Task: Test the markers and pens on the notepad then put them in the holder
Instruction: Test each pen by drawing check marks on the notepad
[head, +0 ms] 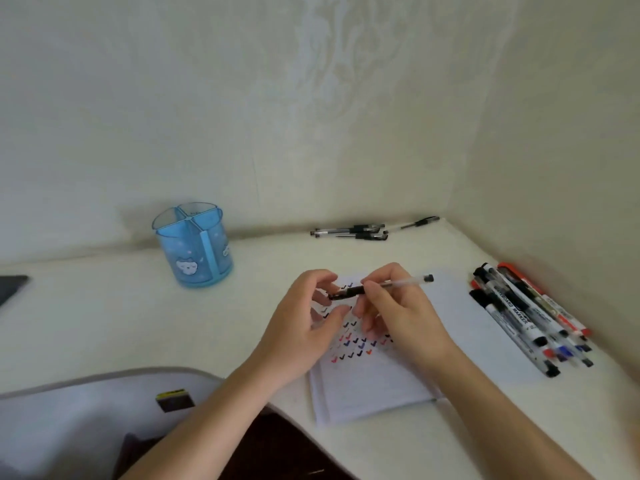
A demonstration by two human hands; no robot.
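Note:
A clear gel pen with a black grip is held level above the white notepad. My right hand pinches its barrel. My left hand has curled fingers around the pen's tip end, where the black cap sits. The notepad page shows rows of small black, red and blue check marks. The blue holder, with divided compartments, stands upright to the far left with nothing in it.
Several whiteboard markers lie in a pile at the right by the wall. A few gel pens lie at the back near the corner. A grey pouch rests at the lower left; a dark object lies at the left edge.

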